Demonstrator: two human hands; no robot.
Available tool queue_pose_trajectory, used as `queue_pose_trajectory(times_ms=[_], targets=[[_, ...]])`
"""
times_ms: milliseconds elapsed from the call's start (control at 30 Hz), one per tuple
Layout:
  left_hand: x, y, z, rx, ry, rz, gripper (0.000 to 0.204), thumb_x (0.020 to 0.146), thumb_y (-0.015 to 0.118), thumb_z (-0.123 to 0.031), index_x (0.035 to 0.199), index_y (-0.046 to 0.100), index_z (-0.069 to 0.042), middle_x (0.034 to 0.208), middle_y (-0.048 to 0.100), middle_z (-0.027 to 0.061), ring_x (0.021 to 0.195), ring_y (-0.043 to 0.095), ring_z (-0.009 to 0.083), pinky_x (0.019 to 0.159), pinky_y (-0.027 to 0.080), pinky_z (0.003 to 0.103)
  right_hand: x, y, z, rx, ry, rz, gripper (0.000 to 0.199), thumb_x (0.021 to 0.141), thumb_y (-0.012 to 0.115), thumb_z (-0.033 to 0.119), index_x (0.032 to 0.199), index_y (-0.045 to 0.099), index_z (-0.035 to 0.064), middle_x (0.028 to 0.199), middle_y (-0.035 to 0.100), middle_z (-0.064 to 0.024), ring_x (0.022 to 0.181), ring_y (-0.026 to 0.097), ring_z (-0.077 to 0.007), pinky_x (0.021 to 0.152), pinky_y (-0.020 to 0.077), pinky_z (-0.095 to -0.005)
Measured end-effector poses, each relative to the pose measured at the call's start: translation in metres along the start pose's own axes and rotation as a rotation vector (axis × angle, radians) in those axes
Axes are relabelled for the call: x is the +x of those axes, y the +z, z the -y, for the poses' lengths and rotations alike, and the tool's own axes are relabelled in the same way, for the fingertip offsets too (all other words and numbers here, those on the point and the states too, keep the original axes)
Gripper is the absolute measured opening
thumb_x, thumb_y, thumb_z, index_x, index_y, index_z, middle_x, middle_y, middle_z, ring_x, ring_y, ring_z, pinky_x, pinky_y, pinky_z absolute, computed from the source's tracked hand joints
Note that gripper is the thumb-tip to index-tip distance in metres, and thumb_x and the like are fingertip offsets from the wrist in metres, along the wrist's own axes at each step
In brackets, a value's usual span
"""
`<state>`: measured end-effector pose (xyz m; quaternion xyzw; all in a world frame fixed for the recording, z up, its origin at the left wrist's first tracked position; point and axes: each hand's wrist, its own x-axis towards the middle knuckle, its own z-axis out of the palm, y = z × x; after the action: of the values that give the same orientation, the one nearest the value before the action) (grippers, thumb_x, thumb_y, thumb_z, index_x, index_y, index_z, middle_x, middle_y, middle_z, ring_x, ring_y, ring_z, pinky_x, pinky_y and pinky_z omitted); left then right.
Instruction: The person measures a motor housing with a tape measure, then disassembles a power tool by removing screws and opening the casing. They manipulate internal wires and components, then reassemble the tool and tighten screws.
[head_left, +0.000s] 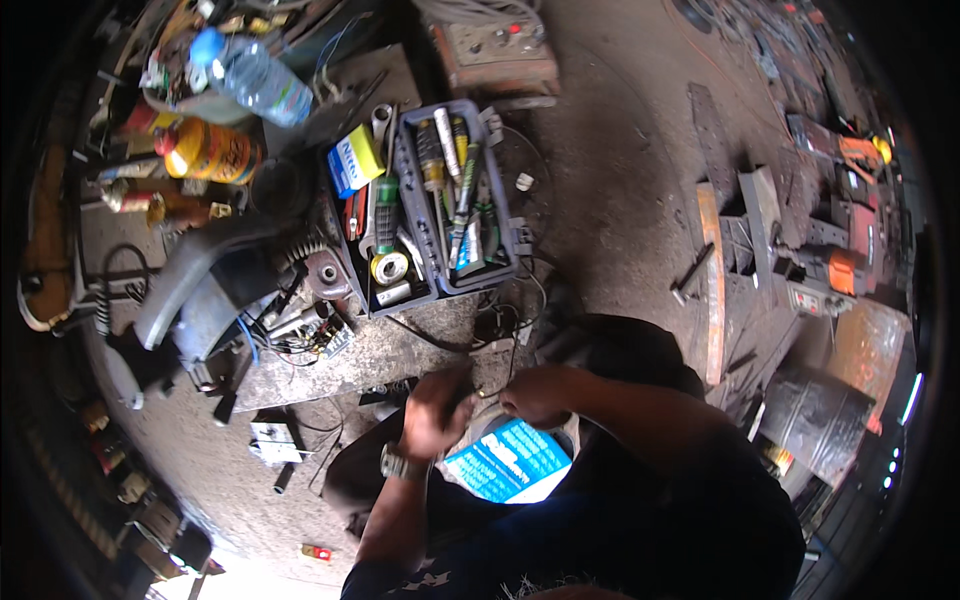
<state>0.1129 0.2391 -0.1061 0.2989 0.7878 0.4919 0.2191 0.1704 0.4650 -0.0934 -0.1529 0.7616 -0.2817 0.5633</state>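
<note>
Just off the near edge of the low, mottled bench (400, 352), above the lap: left hand (438, 412), blurred, fingers half-bent, thumb toward the right; cannot tell whether pinching anything. Close beside, across a narrow gap: right hand (540, 397), fingers curled inward; cannot tell what, if anything, inside. In that gap, near the fingertips of both hands: a small yellowish piece (484, 394), too small to make out further. Lower down, between the legs: a blue printed sheet (515, 460), hemmed in by dark trousers on both sides.

Little room forward: first the bench edge near the left hand, then dark cables (515, 325) looping by the bench's right end, then an open toolbox (419, 215) packed with tools, with latches (521, 235) jutting from the right rim. Tighter still toward the left, with loose wires (300, 340) on the bench and a grey curved shell (195, 285) near its left end. Widest toward the upper right: a broad stretch of brown floor (620, 190), bounded by a box-shaped machine (495, 60) at the top and a long rusty bar (712, 300) on the right.
</note>
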Motion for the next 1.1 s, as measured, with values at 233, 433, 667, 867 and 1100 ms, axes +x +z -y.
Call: queue_pose_trajectory(times_ms=[233, 433, 667, 867, 1100], targets=[[0.006, -0.017, -0.134, -0.059, -0.453, -0.008, 0.029, 0.092, 0.073, -0.013, 0.12, 0.07, -0.003, 0.113, 0.073, 0.0189, 0.105, 0.071, 0.0334, 0.09, 0.057, 0.039, -0.073, 0.026, 0.005, 0.601, 0.234, -0.454, 0.036, 0.101, 0.051, 0.034, 0.092, 0.07, 0.0045, 0.094, 0.072, -0.0212, 0.089, 0.071, -0.0382, 0.076, 0.0542, -0.048], [-0.002, -0.099, -0.251, 0.102, -0.534, -0.233, 0.032, 0.095, 0.073, -0.023, 0.12, 0.072, -0.004, 0.111, 0.076, 0.0187, 0.107, 0.074, 0.0303, 0.089, 0.058, 0.039, -0.332, -0.046, -0.04, 0.544, 0.0, -0.817, 0.03, 0.101, 0.054, 0.028, 0.1, 0.075, 0.0064, 0.101, 0.072, -0.0204, 0.097, 0.068, -0.0398, 0.09, 0.0536, -0.0467], [0.021, -0.124, -0.331, 0.509, -0.374, -0.133, 0.031, 0.097, 0.069, -0.029, 0.114, 0.073, -0.003, 0.101, 0.076, 0.0208, 0.089, 0.074, 0.0392, 0.073, 0.059, 0.045, -0.568, 0.079, -0.243, 0.375, 0.54, -0.877, 0.023, 0.092, 0.058, 0.018, 0.103, 0.074, 0.005, 0.105, 0.072, -0.0211, 0.098, 0.07, -0.0389, 0.085, 0.0558, -0.0426], [0.111, -0.105, -0.376, 0.429, -0.546, -0.06, 0.033, 0.097, 0.068, -0.03, 0.118, 0.073, -0.004, 0.11, 0.076, 0.019, 0.1, 0.075, 0.0337, 0.084, 0.059, 0.042, -0.681, 0.245, -0.232, 0.499, 0.818, -0.861, 0.03, 0.101, 0.051, 0.023, 0.096, 0.07, -0.0002, 0.09, 0.072, -0.0195, 0.083, 0.07, -0.0332, 0.078, 0.0544, -0.0446], [0.162, -0.117, -0.394, 0.534, -0.442, 0.009, 0.039, 0.097, 0.066, -0.037, 0.122, 0.072, -0.007, 0.111, 0.074, 0.0227, 0.101, 0.073, 0.0381, 0.088, 0.058, 0.046, -0.609, 0.298, -0.155, 0.573, 0.844, -0.442, 0.032, 0.099, 0.049, 0.023, 0.11, 0.074, 0.0059, 0.116, 0.072, -0.0214, 0.11, 0.069, -0.038, 0.092, 0.0558, -0.0452]])
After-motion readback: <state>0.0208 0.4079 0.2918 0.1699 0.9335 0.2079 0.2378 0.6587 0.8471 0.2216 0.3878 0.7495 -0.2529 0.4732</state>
